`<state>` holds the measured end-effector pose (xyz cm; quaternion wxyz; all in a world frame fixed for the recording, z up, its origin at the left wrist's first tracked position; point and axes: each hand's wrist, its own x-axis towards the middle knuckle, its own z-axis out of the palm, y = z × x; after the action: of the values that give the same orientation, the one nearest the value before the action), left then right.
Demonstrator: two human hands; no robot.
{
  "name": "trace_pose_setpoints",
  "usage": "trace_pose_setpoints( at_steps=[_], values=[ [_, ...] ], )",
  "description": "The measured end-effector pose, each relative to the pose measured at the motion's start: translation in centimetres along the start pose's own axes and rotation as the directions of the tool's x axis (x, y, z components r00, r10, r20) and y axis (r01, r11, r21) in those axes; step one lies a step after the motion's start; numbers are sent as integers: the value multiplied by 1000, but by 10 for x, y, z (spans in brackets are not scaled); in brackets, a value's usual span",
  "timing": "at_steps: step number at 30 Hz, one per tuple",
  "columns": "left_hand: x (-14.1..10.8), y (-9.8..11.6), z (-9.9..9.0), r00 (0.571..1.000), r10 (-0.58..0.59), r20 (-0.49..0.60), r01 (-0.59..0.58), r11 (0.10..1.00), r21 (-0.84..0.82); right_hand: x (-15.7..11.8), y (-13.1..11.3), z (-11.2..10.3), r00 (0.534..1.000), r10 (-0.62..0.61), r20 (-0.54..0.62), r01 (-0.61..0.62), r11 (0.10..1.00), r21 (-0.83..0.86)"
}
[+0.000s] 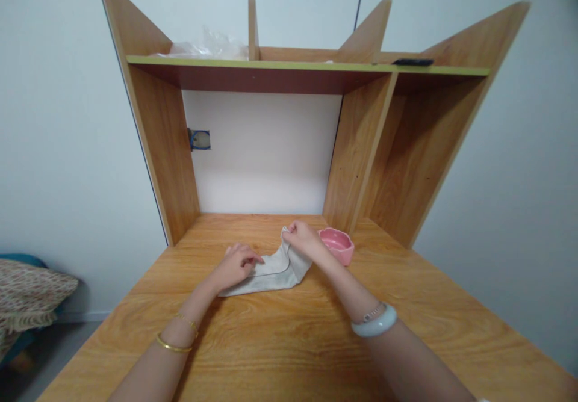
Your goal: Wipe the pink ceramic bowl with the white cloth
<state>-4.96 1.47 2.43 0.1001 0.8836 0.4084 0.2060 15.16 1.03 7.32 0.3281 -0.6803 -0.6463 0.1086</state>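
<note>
A light grey cloth (275,278), folded into a long strip, lies on the wooden desk. My right hand (301,236) pinches its right end and holds that part lifted off the desk. On the left part of the cloth rests my left hand (237,265), fingers partly curled, one finger stretched out along the fabric; the cloth's left end is partly hidden under it. Just behind my right wrist stands a pink bowl (338,244) with a wavy rim, its left side partly covered by my hand.
The wooden desk (271,336) has a shelf unit (361,143) at its back. On the upper shelf lie a clear plastic bag (212,46) and a flat black object (413,62). An open socket box (200,140) shows in the back wall. A patterned fabric (34,290) is at far left.
</note>
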Motion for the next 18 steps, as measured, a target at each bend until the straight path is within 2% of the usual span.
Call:
trace_pose_setpoints(
  at_steps=[4, 8, 10, 12, 15, 17, 18],
  values=[
    [-1, 6, 10, 996, 42, 73, -46, 998, 49, 2, -18, 2, 994, 32, 100, -38, 998, 51],
    [0, 9, 13, 995, 23, 96, -33, 995, 98, 1, -32, 7, 976, -8, 218, -14, 995, 102],
    [1, 9, 11, 999, 11, 38, -14, 996, 89, 1, -38, 11, 965, -33, 259, -2, 991, 133],
    [2, 5, 6, 996, -40, -82, 46, 996, 71, 3, -42, 17, 959, -51, 279, 5, 987, 162],
    [4, -8, 0, 940, -211, -268, 220, 975, 4, 7, -49, 29, 959, -74, 275, 21, 981, 191],
    [4, -20, -1, 865, -370, -340, 335, 929, -159, 8, -54, 38, 961, -91, 261, 37, 978, 204],
    [5, -27, -1, 808, -465, -361, 371, 878, -302, 8, -58, 42, 962, -99, 256, 45, 977, 209]
  ],
)
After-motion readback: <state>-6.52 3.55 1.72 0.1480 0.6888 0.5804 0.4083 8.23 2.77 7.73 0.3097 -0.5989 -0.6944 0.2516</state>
